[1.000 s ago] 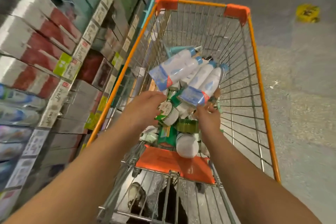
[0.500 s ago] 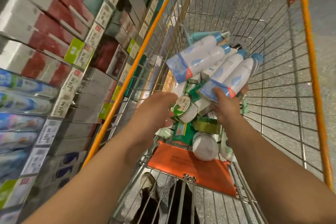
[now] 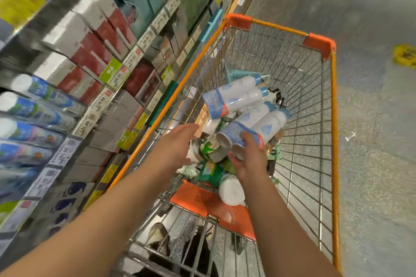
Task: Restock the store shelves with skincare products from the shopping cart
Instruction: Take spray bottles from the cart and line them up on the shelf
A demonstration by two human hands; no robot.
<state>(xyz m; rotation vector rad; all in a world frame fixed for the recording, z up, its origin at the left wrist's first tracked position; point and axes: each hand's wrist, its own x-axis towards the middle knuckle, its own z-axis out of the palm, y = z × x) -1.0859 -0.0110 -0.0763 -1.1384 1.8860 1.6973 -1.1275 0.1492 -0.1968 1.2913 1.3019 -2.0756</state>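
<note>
1. Head view, setting: store aisle, grey speckled floor (image 3: pixel 371 119) on the right, shelves (image 3: pixel 94 87) packed with boxed and tubed skincare on the left. Orange-rimmed wire shopping cart (image 3: pixel 333 119) sits just beside the shelf edge, long axis running away from the person.
2. Stock: pile of skincare in the cart's near half. On top, twin-pack of white-and-blue bottles (image 3: pixel 254 128), long axis diagonal, caps pointing up-right toward the far corner, base toward the person. Second twin-pack (image 3: pixel 234 96) lies just behind it, roughly the same heading. Green-labelled jar (image 3: pixel 211 148) and a white-lidded tub (image 3: pixel 231 189) sit lower in the pile.
3. Right hand (image 3: pixel 249 159): fingers curled round the base end of the near twin-pack, gripping it. This hand is the one on the target.
4. Left hand (image 3: pixel 177 144): fingers straight and loose, holding nothing, hovering just left of the jar, between the pile and the cart's left wall.
5. Key relation: shelves lie left of the pack; the cart's left rim stands between. Pack likely needs to lift clear of the rim before swinging left.
6. Room: open space above the pile. Likely snag: rear twin-pack touching or overlapping the held one; cannot tell which.
</note>
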